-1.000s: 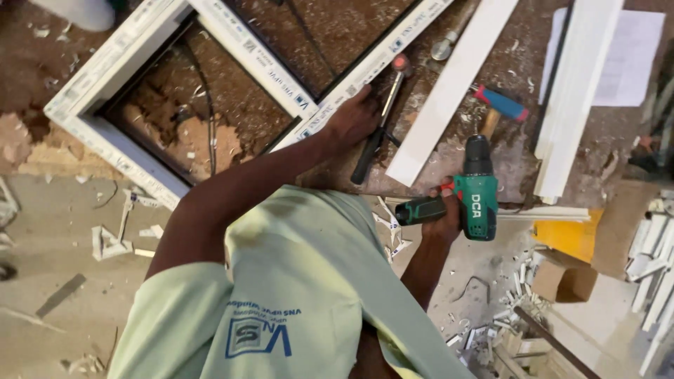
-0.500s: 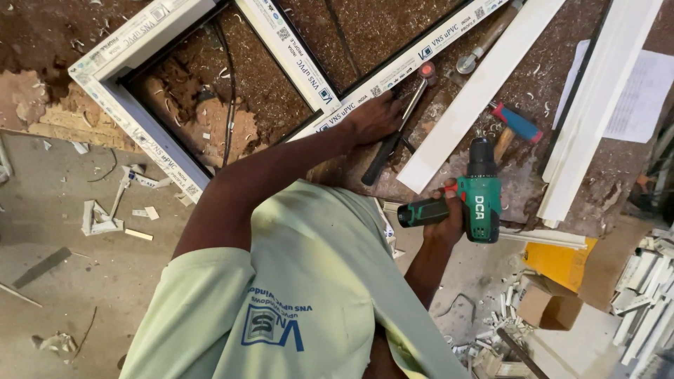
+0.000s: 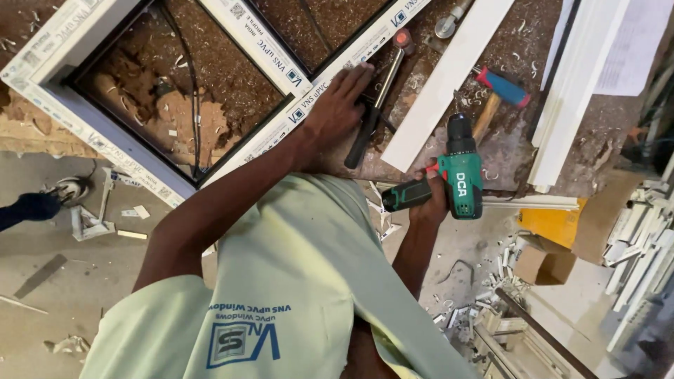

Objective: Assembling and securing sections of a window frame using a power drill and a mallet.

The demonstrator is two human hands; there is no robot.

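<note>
The right hand (image 3: 430, 200) grips a green-and-black cordless drill (image 3: 449, 179) by its handle; it looks heavy and rigid. Left of the drill, the left hand (image 3: 340, 105) presses open on a stiff white plastic window frame (image 3: 281, 126)

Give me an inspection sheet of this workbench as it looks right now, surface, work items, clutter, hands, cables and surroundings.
Surface: brown workbench, dusty, strewn with white shavings.
Job's things: white window frame lying flat on the bench; green cordless drill at the bench's near edge.
Clutter: black-handled tool beside the frame, hammer with a blue and red head, loose white strips, paper sheet.
Hands: left hand resting on the frame's near rail; right hand gripping the drill handle.
Cables: one black cable runs across the bench inside the frame opening.
Surroundings: concrete floor with white offcuts, cardboard box, stacked white profiles at right.
</note>
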